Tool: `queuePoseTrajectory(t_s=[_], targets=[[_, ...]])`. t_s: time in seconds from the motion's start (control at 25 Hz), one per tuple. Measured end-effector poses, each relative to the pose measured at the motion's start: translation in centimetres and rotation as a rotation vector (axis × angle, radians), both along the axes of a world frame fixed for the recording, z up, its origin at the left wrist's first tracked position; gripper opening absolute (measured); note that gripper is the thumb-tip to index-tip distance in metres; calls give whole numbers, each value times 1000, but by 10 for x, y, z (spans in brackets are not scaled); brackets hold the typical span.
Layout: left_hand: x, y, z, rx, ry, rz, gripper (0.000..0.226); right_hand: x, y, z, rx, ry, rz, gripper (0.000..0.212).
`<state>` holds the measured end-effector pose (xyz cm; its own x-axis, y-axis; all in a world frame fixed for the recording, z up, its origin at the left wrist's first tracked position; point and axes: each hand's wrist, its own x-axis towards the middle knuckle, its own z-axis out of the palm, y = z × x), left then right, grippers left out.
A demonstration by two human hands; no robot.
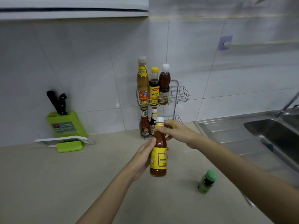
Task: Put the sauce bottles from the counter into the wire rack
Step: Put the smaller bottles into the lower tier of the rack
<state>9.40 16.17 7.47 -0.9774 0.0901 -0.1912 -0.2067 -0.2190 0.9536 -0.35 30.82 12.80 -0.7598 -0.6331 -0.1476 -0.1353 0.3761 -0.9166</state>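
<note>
A red chili sauce bottle [158,152] with a yellow label and white cap is held upright above the counter. My left hand [142,157] wraps its body; my right hand [176,131] pinches its neck just under the cap. Behind it, against the tiled wall, stands the two-tier wire rack [181,94]. Three bottles fill the left of the upper tier: a tan sauce [142,81], a dark soy bottle [154,86] and a brown sauce [164,84]. Two small bottles [144,123] stand in the lower tier. A small green-capped bottle [207,181] stands on the counter at the right.
A green knife block [66,123] with black-handled knives sits at the back left, with a white board and green holder [69,145] in front of it. A steel sink [267,136] with a faucet lies on the right. The beige counter [64,183] spreads to the left.
</note>
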Motion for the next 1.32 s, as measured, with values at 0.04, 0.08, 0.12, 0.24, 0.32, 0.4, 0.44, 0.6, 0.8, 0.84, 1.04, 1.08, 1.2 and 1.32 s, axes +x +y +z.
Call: queuePoseTrajectory(t_s=[0.04,0.08,0.12,0.24,0.32,0.4,0.44,0.6,0.8,0.84,1.04,1.08,1.2,1.32], targets=[[-4,1,1,-14,-13,-19,43,-2,-3,-2,-36,-18,-37,33],[-9,3,1,-50,-24,-28,45,-6,-5,-4,-69,-42,-80,34],[-14,4,-1,-93,-32,-32,46,-9,-6,-7,-99,-61,-125,30],[-26,8,-13,-216,-46,-10,45,-17,-6,-16,-69,64,-301,22],[-35,9,-20,-226,-60,4,40,-25,-6,-25,0,182,-407,34],[-44,10,-28,-223,-63,13,33,-37,-4,-32,10,202,-401,40],[-49,10,-32,-216,-64,17,30,-44,-2,-35,-24,142,-353,36],[-72,10,-51,-224,-96,24,30,-64,9,-53,-82,-32,-275,21],[-110,-35,-96,-301,-263,247,44,-81,5,-82,-37,298,-569,14],[-116,-47,-107,-312,-296,324,44,-85,6,-83,-78,343,-620,15],[-153,-70,-115,-282,-376,454,54,-118,3,-85,-175,415,-668,21],[-162,-70,-114,-266,-374,451,59,-124,1,-89,-168,415,-647,22],[-176,-66,-105,-192,-318,390,61,-134,-4,-100,-161,442,-610,23],[-182,-64,-107,-139,-280,353,57,-143,-14,-104,-187,496,-582,23]])
